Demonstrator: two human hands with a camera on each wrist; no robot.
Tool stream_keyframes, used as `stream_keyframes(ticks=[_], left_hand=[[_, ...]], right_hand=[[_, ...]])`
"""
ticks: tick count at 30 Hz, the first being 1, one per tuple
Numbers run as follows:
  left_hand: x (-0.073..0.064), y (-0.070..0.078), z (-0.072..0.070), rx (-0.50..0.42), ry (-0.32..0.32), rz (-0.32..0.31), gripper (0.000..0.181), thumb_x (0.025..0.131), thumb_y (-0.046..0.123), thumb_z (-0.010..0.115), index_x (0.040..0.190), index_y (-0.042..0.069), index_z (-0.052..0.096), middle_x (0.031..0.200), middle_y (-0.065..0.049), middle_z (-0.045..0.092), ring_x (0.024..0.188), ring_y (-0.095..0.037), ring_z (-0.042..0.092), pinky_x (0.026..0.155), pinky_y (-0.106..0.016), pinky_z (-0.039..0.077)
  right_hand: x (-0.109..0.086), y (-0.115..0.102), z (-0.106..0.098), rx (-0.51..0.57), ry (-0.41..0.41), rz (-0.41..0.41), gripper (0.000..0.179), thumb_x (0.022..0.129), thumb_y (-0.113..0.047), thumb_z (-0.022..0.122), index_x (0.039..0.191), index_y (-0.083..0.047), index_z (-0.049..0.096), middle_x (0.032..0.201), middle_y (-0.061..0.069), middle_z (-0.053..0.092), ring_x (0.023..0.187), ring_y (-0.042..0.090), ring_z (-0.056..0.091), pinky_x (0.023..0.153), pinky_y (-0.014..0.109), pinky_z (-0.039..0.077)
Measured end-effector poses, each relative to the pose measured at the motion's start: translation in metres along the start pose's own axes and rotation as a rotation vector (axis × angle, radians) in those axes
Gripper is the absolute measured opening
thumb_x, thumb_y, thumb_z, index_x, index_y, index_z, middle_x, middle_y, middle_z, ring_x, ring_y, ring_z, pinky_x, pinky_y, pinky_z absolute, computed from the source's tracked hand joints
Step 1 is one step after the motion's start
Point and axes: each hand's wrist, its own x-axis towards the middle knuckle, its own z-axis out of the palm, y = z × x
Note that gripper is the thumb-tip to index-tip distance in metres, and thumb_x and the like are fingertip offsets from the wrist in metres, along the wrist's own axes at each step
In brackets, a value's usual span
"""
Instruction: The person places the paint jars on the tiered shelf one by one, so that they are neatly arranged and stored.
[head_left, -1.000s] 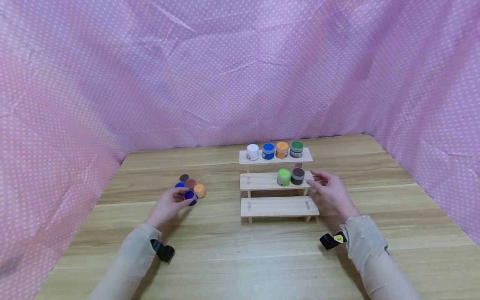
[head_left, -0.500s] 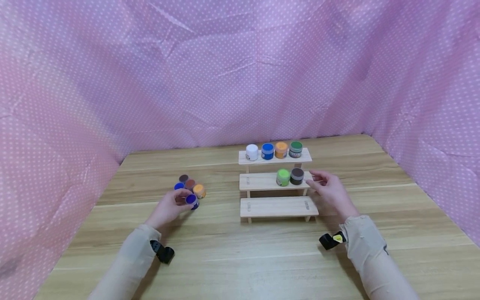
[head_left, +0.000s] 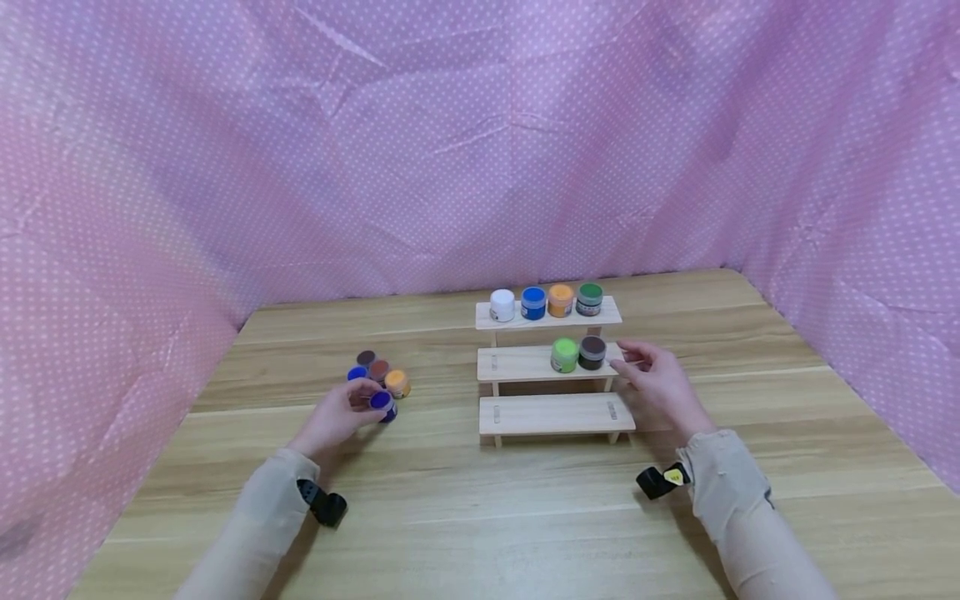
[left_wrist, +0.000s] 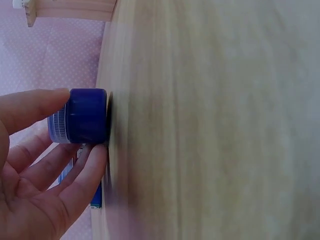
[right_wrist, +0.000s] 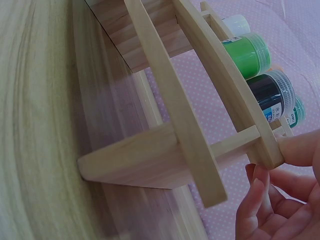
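Note:
Thumb and fingers of my left hand [head_left: 337,419] pinch a dark blue paint jar [left_wrist: 87,116] by its lid and side, close over the table. Just behind it sit other paint jars: an orange one [head_left: 397,383], a reddish-brown one [head_left: 378,371], a dark brown one [head_left: 365,357] and a blue one [head_left: 357,374]. My right hand [head_left: 660,379] grips the right end of the middle tier of a three-tier wooden rack [head_left: 517,364], thumb on top and fingers underneath. Beside that thumb stand a black-brown jar [head_left: 592,353] and a light green jar [head_left: 564,355].
On the rack's top tier are a white jar [head_left: 502,306], a blue jar [head_left: 533,303], an orange jar [head_left: 560,301] and a dark green jar [head_left: 588,299]. The bare bottom tier [head_left: 555,414] faces me. Pink dotted cloth [head_left: 480,167] hangs behind the wooden table [head_left: 480,517].
The dark blue jar has come slightly toward me and right, away from the cluster, in my left hand. My right hand keeps its hold on the rack.

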Motion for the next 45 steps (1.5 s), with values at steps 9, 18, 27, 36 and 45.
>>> stream_keyframes(ticks=[9,18,27,36,45], left_hand=[[-0.004,0.004,-0.004,-0.064,-0.012,-0.098,0.036,0.087,0.025,0.065,0.118,0.011,0.054,0.119,-0.011,0.055,0.11,-0.025,0.051,0.092,-0.036,0.046],[-0.006,0.026,-0.012,-0.093,0.048,-0.015,0.038,0.086,0.028,0.066,0.117,0.01,0.055,0.123,-0.01,0.058,0.113,-0.026,0.055,0.095,-0.038,0.045],[0.001,0.06,-0.004,-0.115,0.147,0.103,0.043,0.084,0.022,0.069,0.121,0.007,0.054,0.121,-0.016,0.059,0.11,-0.03,0.058,0.092,-0.041,0.049],[0.01,0.09,0.02,-0.239,0.155,0.159,0.041,0.083,0.018,0.07,0.12,0.008,0.056,0.121,-0.01,0.057,0.115,-0.025,0.055,0.088,-0.035,0.053],[0.026,0.121,0.049,-0.323,0.169,0.217,0.037,0.081,0.014,0.071,0.116,0.009,0.058,0.116,-0.009,0.06,0.11,-0.023,0.057,0.088,-0.032,0.053]], right_hand=[[-0.002,-0.004,0.0,0.013,-0.006,0.021,0.051,0.093,-0.027,0.055,0.136,-0.002,0.043,0.12,0.02,0.053,0.102,0.025,0.05,0.073,0.02,0.047],[-0.002,-0.005,-0.001,0.039,-0.019,0.065,0.053,0.093,-0.03,0.055,0.138,-0.005,0.042,0.122,0.017,0.051,0.102,0.023,0.048,0.074,0.019,0.046],[-0.001,-0.005,-0.002,0.028,-0.022,0.052,0.053,0.093,-0.029,0.055,0.138,-0.005,0.041,0.122,0.017,0.051,0.105,0.024,0.048,0.077,0.021,0.045],[-0.005,-0.002,-0.001,0.043,-0.038,0.078,0.055,0.093,-0.032,0.054,0.139,-0.006,0.04,0.123,0.016,0.049,0.107,0.024,0.047,0.079,0.022,0.044],[-0.003,-0.003,-0.002,0.032,-0.028,0.058,0.055,0.094,-0.034,0.053,0.139,-0.006,0.04,0.124,0.017,0.049,0.109,0.026,0.047,0.083,0.025,0.043]])
